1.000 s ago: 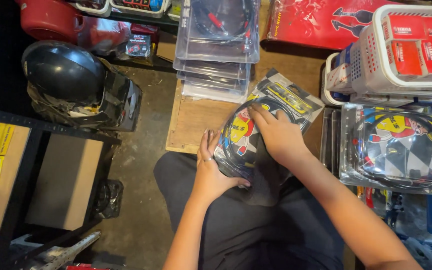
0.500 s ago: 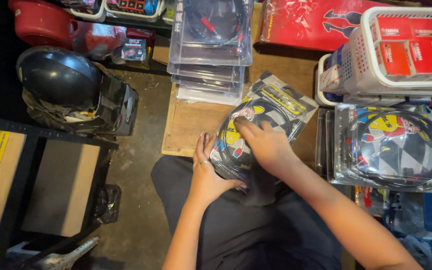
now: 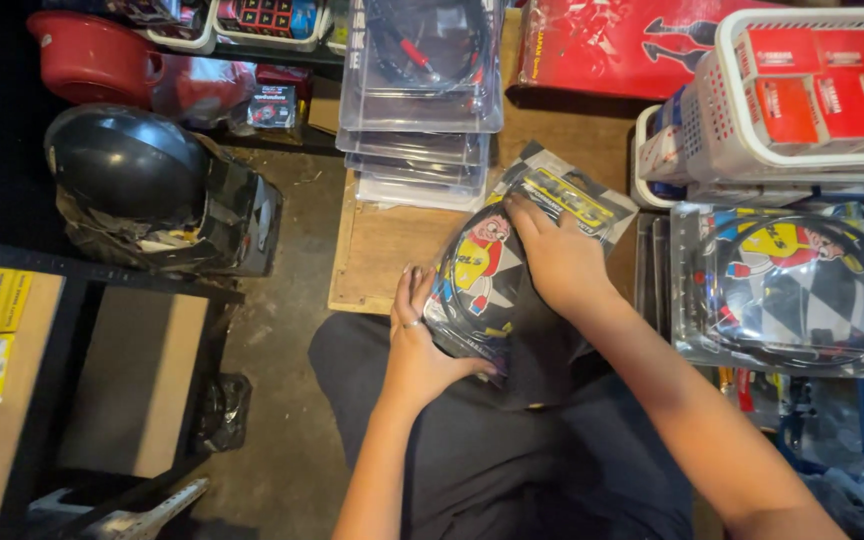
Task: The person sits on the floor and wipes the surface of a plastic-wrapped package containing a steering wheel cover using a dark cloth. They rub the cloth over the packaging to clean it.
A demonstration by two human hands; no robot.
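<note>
Hands: the left hand [image 3: 414, 345] and right hand [image 3: 555, 250] were clasped on a packaged cable [image 3: 492, 275] at centre frame; sealed packs [image 3: 420, 95] were stacked above, the work judged partway.

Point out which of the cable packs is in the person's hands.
The checkered cable pack on the lap, between left hand and right hand; its twin lies untouched at right.

1. Held packet [image 3: 512, 260] — black-and-white chequered card with a yellow band and a red, blue and yellow cartoon figure; black cable inside.
2. Packet stack [image 3: 802, 290] at right — same chequers, yellow and red.
3. Helmet [image 3: 132, 170]: glossy black.
4. Bowl [image 3: 92, 60]: red.
5. Basket [image 3: 812, 110] — white, holding red boxes.
6. Board [image 3: 382, 250]: tan.
</note>
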